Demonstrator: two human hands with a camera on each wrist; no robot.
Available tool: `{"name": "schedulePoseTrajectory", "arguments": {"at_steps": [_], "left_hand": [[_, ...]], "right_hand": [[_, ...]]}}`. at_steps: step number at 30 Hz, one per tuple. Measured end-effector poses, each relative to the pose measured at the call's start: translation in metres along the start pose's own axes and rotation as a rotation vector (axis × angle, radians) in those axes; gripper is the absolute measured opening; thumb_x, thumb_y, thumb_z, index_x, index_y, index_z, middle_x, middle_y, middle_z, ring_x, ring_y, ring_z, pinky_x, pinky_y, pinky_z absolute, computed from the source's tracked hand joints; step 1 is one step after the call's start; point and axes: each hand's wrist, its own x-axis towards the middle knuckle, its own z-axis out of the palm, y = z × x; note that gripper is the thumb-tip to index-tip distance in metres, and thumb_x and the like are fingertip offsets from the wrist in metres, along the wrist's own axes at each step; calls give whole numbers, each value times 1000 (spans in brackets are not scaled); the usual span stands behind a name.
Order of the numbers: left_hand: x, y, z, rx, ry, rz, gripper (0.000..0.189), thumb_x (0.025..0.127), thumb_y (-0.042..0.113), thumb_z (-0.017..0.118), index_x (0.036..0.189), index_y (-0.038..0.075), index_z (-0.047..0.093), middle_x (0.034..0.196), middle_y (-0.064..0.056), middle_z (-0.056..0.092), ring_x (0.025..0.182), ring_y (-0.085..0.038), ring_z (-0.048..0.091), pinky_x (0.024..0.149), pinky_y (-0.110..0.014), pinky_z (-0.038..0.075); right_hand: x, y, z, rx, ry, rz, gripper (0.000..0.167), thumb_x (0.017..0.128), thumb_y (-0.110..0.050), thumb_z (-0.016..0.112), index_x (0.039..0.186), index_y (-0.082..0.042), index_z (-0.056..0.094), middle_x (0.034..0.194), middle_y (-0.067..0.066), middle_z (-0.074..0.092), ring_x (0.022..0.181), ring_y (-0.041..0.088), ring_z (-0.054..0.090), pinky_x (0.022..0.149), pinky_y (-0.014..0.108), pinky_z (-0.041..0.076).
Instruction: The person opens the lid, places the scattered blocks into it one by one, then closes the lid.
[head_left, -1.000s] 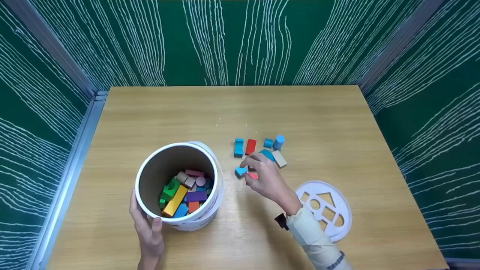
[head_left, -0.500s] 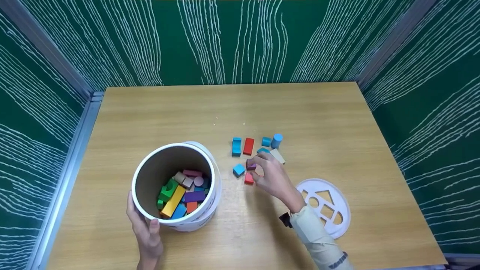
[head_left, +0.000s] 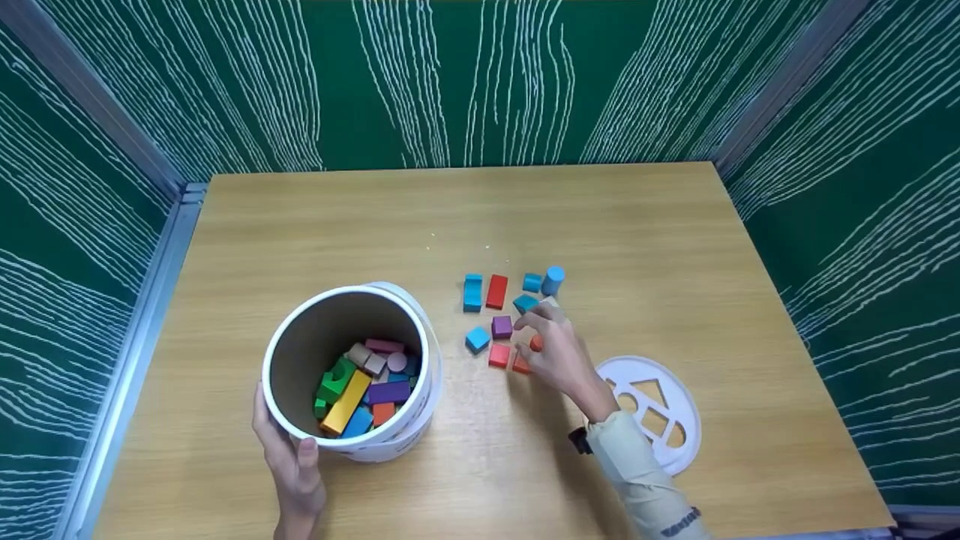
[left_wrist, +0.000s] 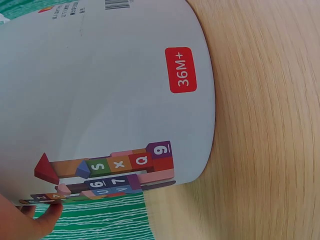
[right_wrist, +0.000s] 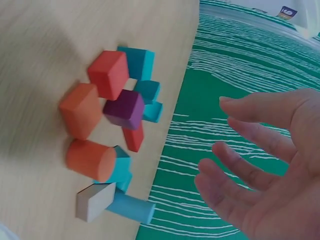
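Observation:
My left hand [head_left: 291, 469] grips the side of a white bucket [head_left: 274, 375], its thumb at the near rim. Inside the bucket lie several coloured wooden blocks, among them a yellow bar [head_left: 347, 403] and a purple bar [head_left: 389, 392]. Over loose blocks on the table hovers my right hand [head_left: 556, 352], holding nothing, fingers apart and slightly bent. An orange cylinder [right_wrist: 91, 159] and an orange block [right_wrist: 81, 111] sit partly hidden under it in the head view. To its left are a purple cube [head_left: 502, 327], a red cube [head_left: 499, 355] and a blue cube [head_left: 477, 340].
Farther back stand a blue cylinder [head_left: 553, 280], a red block [head_left: 496, 291] and a teal block [head_left: 472, 292]. A white lid [head_left: 686, 397] with cut-out shapes lies flat beside the right forearm. Green walls with white lines border the wooden table [head_left: 360, 225].
My right hand has shifted right, away from the blue cube and then the purple cube. The purple cube and orange blocks have come into sight. My left hand stays at the bucket.

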Motion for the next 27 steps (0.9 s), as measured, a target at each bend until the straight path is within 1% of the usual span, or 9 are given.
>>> {"name": "schedulePoseTrajectory", "arguments": {"at_steps": [4,10,12,17,20,23,27], "left_hand": [[0,-1,-1,23,2,-29,71,89,19,50,150,5,16,152,-14,22,135,-29,23,112,-34,25],[-1,-2,0,32,16,-33,71,89,18,49,149,3,16,152,-15,22,135,-29,24,112,-35,24],[-1,-3,0,40,19,-34,70,89,18,49,149,3,16,152,-15,22,135,-29,24,112,-34,24],[0,-3,-1,66,18,-50,70,89,18,48,149,3,16,151,-15,22,134,-28,25,112,-33,26],[0,-2,-1,63,13,-54,70,89,18,48,149,4,16,152,-14,22,135,-28,25,111,-32,26],[0,-2,-1,44,8,-42,71,89,18,49,149,3,16,152,-14,22,135,-28,25,111,-32,27],[0,-3,0,21,9,-30,71,87,15,49,149,2,16,152,-15,22,134,-29,25,111,-32,27]], "right_hand": [[1,6,1,3,-34,74,23,77,-4,73,98,-12,71,116,9,53,98,28,51,75,37,56],[5,18,5,-9,-57,142,24,77,-3,74,99,-11,71,120,11,53,104,29,50,84,41,53],[6,22,7,-8,-63,154,25,76,-3,74,100,-10,72,118,12,52,103,29,50,85,42,53],[9,34,10,-13,-84,158,27,76,0,74,102,-7,71,112,13,52,98,29,50,85,43,53],[10,40,12,-4,-98,164,30,76,4,72,104,-6,70,109,13,52,96,29,50,84,43,53],[10,44,15,1,-102,168,33,75,6,70,105,-6,70,110,13,52,96,29,50,83,44,53],[11,51,20,-11,-91,160,34,73,8,70,104,-4,70,113,16,53,97,31,52,86,47,52]]}}
